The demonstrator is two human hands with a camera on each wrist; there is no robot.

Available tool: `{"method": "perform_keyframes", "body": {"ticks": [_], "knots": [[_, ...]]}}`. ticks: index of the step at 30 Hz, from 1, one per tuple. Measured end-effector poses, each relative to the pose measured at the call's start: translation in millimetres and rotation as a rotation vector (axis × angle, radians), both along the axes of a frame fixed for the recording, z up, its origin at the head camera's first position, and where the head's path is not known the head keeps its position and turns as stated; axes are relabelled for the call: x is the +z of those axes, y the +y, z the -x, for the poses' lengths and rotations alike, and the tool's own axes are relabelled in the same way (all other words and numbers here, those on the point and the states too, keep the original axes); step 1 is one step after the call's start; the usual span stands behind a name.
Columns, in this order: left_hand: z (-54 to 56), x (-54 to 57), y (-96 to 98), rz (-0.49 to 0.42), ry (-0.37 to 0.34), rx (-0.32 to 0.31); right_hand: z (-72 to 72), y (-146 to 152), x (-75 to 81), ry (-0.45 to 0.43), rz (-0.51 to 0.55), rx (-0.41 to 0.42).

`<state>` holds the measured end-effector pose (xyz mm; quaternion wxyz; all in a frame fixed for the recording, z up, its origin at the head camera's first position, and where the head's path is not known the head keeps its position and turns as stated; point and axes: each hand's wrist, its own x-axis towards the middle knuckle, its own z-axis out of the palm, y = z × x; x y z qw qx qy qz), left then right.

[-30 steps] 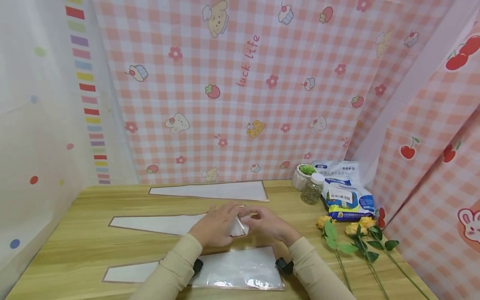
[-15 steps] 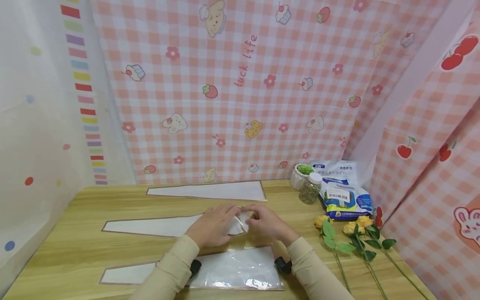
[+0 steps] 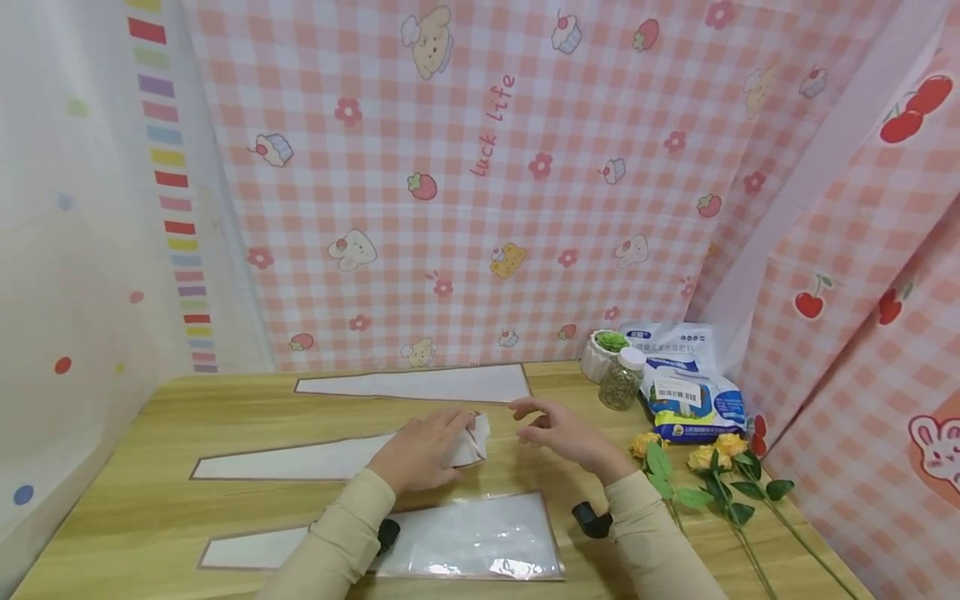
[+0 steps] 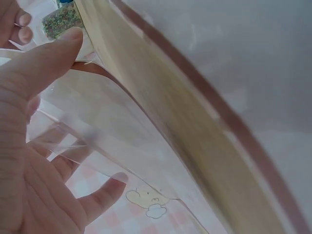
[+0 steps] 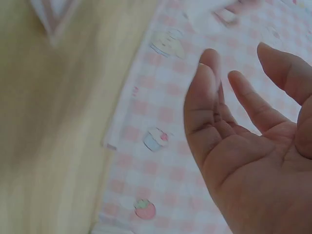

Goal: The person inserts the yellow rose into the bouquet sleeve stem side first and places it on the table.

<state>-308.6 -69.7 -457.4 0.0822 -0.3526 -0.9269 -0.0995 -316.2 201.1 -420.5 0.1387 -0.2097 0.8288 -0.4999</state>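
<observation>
In the head view, my left hand (image 3: 422,448) grips the wide end of the middle flower sleeve (image 3: 300,457), a tapered whitish plastic bag with brown edging. That end stands up off the table, its mouth towards the right. The left wrist view shows the thumb at the brown edge and other fingers through the clear film (image 4: 117,117). My right hand (image 3: 564,437) is in the air just right of the mouth, fingers loosely bent and holding nothing; the right wrist view shows the bare palm (image 5: 263,165). A second sleeve (image 3: 468,537) lies flat in front, partly under the left forearm.
A third sleeve (image 3: 442,384) lies at the table's back. At right back stand a white pot with a green plant (image 3: 600,357), a white-lidded jar (image 3: 621,385) and printed bags (image 3: 693,400). Several yellow roses (image 3: 701,455) lie on the right, stems towards the front edge.
My right hand has let go of the middle sleeve's mouth and moved right, away from it. The left hand has stayed on the sleeve, whose narrow end has shifted slightly left and forward.
</observation>
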Motion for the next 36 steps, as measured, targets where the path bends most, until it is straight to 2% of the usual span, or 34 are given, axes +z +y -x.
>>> {"method": "perform_keyframes", "body": {"ticks": [9,15,29,36], "knots": [[-2.6,0.7,-5.6,-0.018,-0.022,0.024,-8.2,35.9,27.5,-0.004,-0.02,-0.03],[-1.9,-1.8,-9.4,-0.019,-0.011,0.034,-15.8,70.5,38.2,-0.041,-0.027,-0.109],[-4.9,2.7,-11.8,-0.019,-0.055,0.043,-45.6,154.9,35.4,-0.13,-0.032,-0.296],[-5.1,3.6,-10.2,-0.018,-0.06,0.047,-56.4,183.3,29.0,-0.169,-0.08,-0.394]]}}
